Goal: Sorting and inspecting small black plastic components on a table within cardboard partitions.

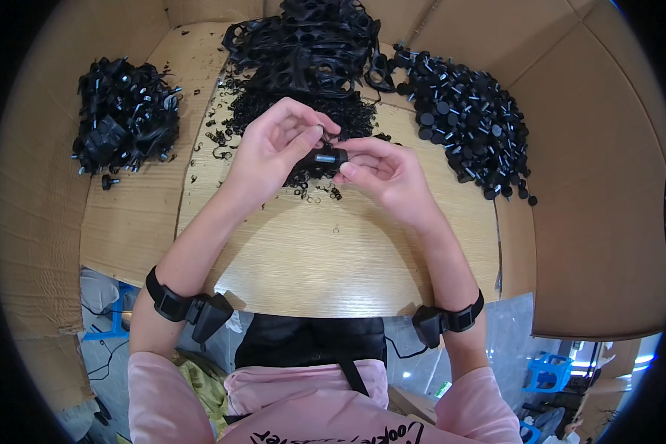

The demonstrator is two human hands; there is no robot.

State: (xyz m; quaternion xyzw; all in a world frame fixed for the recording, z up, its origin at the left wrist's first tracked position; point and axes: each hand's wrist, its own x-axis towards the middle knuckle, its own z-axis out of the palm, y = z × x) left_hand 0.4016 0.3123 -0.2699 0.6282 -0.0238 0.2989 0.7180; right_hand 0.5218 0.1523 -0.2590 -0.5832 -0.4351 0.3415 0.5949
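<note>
Between the thumb and fingers of my right hand (pixel 385 174) is a black round-headed screw (pixel 325 157), its silver threaded shank pointing left. My left hand (pixel 280 140) is just beside it, thumb and forefinger pinched together; a thin dark bit shows at the fingertips, too small to make out. Both hands are above a heap of small black curled scraps (pixel 348 115) that spreads over the wooden tabletop (pixel 311 251).
Black sheets with round holes (pixel 303 44) are piled at the back. On the left stands a heap of black pieces with metal studs (pixel 126 118); on the right, a pile of black-headed screws (pixel 470 122). Cardboard walls (pixel 592 170) enclose the table.
</note>
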